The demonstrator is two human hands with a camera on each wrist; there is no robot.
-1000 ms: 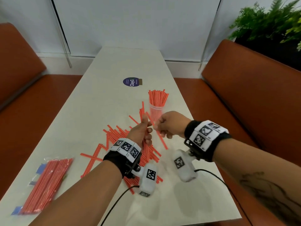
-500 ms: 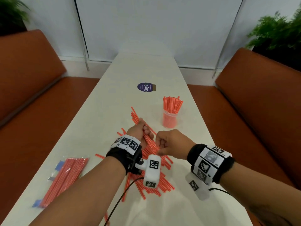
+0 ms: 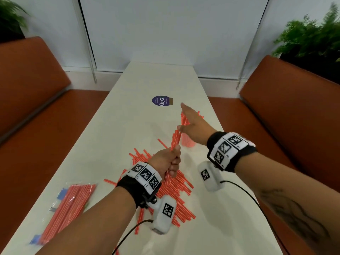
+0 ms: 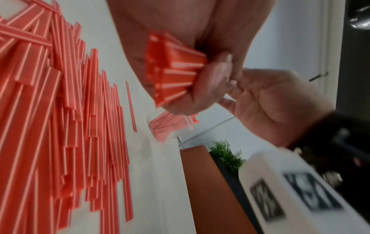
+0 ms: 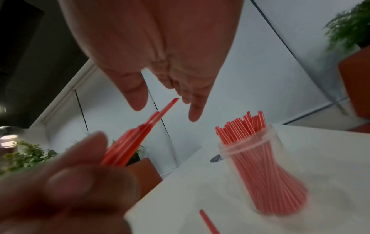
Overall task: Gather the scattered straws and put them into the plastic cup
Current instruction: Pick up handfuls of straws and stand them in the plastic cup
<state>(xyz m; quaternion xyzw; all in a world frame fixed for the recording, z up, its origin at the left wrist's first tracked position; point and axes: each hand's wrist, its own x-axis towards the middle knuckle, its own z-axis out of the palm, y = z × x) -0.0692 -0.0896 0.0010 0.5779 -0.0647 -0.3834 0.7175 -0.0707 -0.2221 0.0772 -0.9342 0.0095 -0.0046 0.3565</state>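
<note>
My left hand (image 3: pixel 172 159) grips a bundle of red straws (image 3: pixel 174 139) in a fist and holds it off the table, tilted up toward the plastic cup (image 3: pixel 187 143). The bundle's cut ends (image 4: pixel 170 74) stick out below my curled fingers. The clear cup (image 5: pixel 260 166) stands upright, packed with several straws. My right hand (image 3: pixel 185 118) hovers open above and in front of the cup, fingers straight, hiding part of it. The bundle's tip (image 5: pixel 168 104) lies between its thumb and fingers. A pile of loose straws (image 3: pixel 173 188) lies beneath my left wrist.
A plastic packet of red straws (image 3: pixel 71 205) lies at the table's near left. A round purple sticker (image 3: pixel 161 101) sits beyond the cup. One loose straw (image 5: pixel 208 221) lies near the cup. Orange benches (image 3: pixel 294 111) flank the narrow white table (image 3: pixel 147 80).
My left hand has lifted the bundle off the pile and tipped it toward the cup. My right hand has left the pile, opened and risen over the cup.
</note>
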